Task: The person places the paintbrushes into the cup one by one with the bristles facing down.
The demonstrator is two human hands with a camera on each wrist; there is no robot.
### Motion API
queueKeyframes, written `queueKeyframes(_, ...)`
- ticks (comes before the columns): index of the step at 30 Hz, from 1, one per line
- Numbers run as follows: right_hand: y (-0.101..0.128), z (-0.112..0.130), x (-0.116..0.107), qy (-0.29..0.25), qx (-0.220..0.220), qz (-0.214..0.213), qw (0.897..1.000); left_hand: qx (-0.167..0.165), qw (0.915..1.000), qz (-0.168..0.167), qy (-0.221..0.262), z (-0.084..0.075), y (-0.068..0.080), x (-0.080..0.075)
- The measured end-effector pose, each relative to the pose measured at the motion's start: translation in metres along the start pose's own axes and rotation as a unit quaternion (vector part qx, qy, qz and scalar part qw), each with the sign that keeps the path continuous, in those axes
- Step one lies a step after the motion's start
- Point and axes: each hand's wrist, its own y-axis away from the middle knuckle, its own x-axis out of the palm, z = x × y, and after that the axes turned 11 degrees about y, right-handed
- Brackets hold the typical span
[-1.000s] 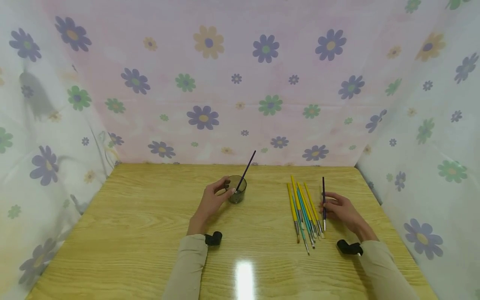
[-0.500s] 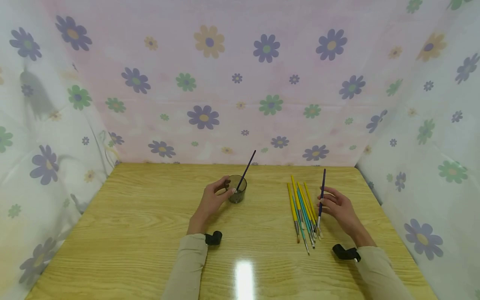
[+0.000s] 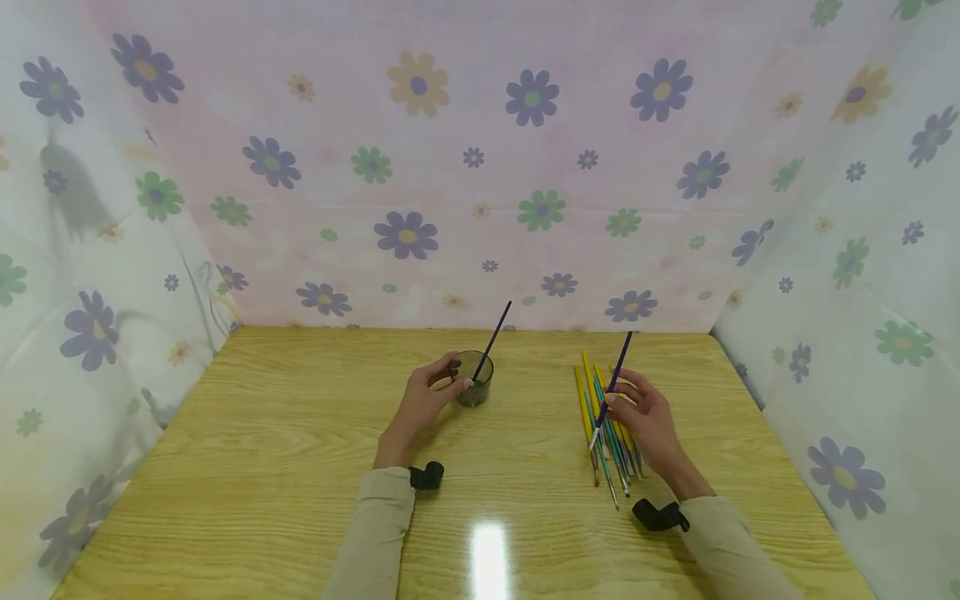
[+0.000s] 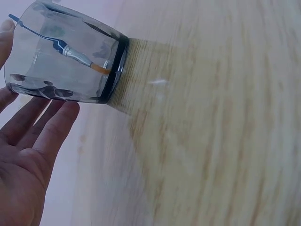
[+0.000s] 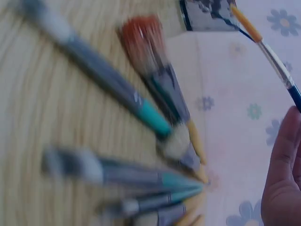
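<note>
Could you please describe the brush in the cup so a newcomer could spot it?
On the wooden table, find the smoky glass cup held by the left hand. The dark purple brush leans inside it, bristles down. It alone is inside: its look-alike is in the right hand, the yellow and teal brushes on the table.

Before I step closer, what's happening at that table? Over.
Left fingers holding the cup, one brush inside. Right fingers pinching a dark purple brush over the loose brushes. Way to the cup looks open.
</note>
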Motion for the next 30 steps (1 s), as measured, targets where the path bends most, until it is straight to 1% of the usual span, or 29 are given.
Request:
queueKeyframes(5,-0.004,0.0,0.025,-0.046,-0.03,-0.029,0.998,0.005,1.0,0.002,0.003,0.001,0.0,0.0)
queueKeyframes(9,-0.011,0.005,0.047,-0.076,-0.044,-0.062,0.994,0.007,1.0,0.001,-0.005,0.002,0.0,0.0)
queueKeyframes(15,-0.032,0.013,0.083,-0.122,-0.066,-0.109,0.984,0.006,1.0,0.003,-0.004,0.0,0.001,0.0)
queueKeyframes(16,-0.035,0.014,0.088,-0.131,-0.07,-0.115,0.982,0.005,1.0,0.004,-0.002,0.0,0.001,-0.001)
queueKeyframes(17,-0.039,0.015,0.094,-0.138,-0.072,-0.12,0.98,0.0,1.0,0.006,0.003,-0.004,0.002,0.0)
queueKeyframes(19,-0.046,0.016,0.104,-0.149,-0.076,-0.141,0.976,-0.003,0.9999,0.009,0.008,-0.004,0.002,-0.001)
queueKeyframes(23,-0.058,0.014,0.123,-0.148,-0.097,-0.179,0.968,-0.006,0.9999,0.008,0.012,-0.005,0.002,0.0)
queueKeyframes(24,-0.065,0.006,0.125,-0.158,-0.113,-0.183,0.964,-0.003,0.9999,0.006,0.01,0.0,0.001,-0.001)
queueKeyframes(27,-0.074,0.007,0.137,-0.153,-0.138,-0.204,0.957,0.003,1.0,0.0,0.006,0.0,0.001,0.0)
queueKeyframes(30,-0.083,0.009,0.148,-0.15,-0.148,-0.22,0.953,0.009,1.0,0.0,0.0,0.0,0.001,0.0)
